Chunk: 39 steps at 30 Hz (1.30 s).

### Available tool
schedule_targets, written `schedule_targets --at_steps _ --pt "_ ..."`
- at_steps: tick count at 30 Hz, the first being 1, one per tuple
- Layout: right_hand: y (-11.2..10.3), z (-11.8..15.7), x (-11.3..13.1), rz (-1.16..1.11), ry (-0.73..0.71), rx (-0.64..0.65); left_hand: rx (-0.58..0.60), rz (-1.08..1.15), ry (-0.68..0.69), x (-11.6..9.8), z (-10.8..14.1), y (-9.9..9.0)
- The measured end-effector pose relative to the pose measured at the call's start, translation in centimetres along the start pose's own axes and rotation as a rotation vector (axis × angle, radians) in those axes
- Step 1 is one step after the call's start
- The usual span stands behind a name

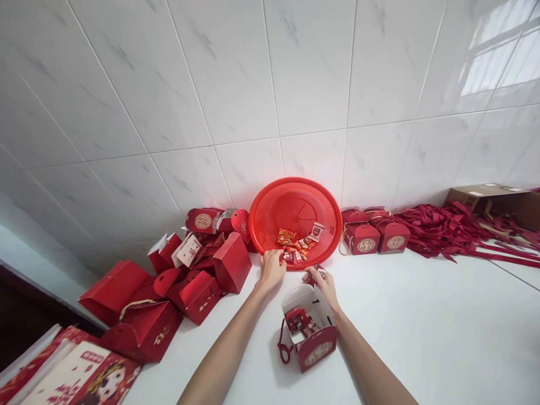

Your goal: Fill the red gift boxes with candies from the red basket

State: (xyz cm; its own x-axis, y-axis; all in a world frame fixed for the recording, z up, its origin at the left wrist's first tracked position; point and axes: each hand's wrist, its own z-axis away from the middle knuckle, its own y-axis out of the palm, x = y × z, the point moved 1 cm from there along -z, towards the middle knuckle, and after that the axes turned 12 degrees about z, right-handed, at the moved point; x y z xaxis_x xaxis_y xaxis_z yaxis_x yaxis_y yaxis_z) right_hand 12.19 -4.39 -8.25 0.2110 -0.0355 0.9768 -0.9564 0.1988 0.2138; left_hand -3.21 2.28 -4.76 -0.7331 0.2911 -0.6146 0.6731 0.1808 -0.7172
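Observation:
A red plastic basket [295, 194] leans tilted against the tiled wall, with wrapped candies [298, 247] gathered at its lower edge. My left hand [272, 269] is at the basket's lower left rim, its fingers beside the candies; whether they pinch one is hidden. A small dark red wrapped candy [319, 270] is held in the closed fingers of my right hand [324, 286], just below the basket's rim. Nearer to me stands an open red box [317, 349] with a white inside, several wrapped sweets in it and a dark red cord at its left.
Red gift boxes [232, 261] are piled at the left, with printed bags [76, 374] in the near left corner. Right of the basket stand closed red boxes [365, 239], a heap of red ribbons [434, 228] and a cardboard box [491, 194].

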Motion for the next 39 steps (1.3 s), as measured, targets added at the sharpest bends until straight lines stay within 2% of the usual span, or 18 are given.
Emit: schedule_targets --at_steps 4,10,15,20,24,29,35,39 --pt "0.2 -0.5 -0.1 -0.053 0.000 0.025 0.040 -0.058 0.014 -0.5 -0.4 0.7" --pt "0.5 -1.3 -0.4 -0.119 0.027 0.024 -0.038 0.032 0.041 0.0 -1.4 2.2" --pt "0.3 -1.5 -0.4 -0.154 0.040 0.011 -0.015 0.051 0.013 0.1 -1.9 2.3" --pt "0.3 -1.4 -0.4 -0.189 0.051 0.003 -0.070 0.320 0.041 0.1 -1.6 1.5" --pt "0.1 -1.4 -0.4 -0.215 0.060 0.015 -0.116 0.661 -0.074 0.7 -0.7 1.1" --pt "-0.3 -1.1 -0.2 -0.233 0.065 0.034 -0.034 0.997 -0.184 1.3 1.4 1.1" --pt "0.1 0.0 0.1 -0.204 0.049 0.066 0.108 1.132 -0.203 0.6 3.5 1.5" --pt "-0.1 0.8 0.1 -0.149 0.055 0.079 0.164 1.166 -0.208 0.0 4.2 2.6"
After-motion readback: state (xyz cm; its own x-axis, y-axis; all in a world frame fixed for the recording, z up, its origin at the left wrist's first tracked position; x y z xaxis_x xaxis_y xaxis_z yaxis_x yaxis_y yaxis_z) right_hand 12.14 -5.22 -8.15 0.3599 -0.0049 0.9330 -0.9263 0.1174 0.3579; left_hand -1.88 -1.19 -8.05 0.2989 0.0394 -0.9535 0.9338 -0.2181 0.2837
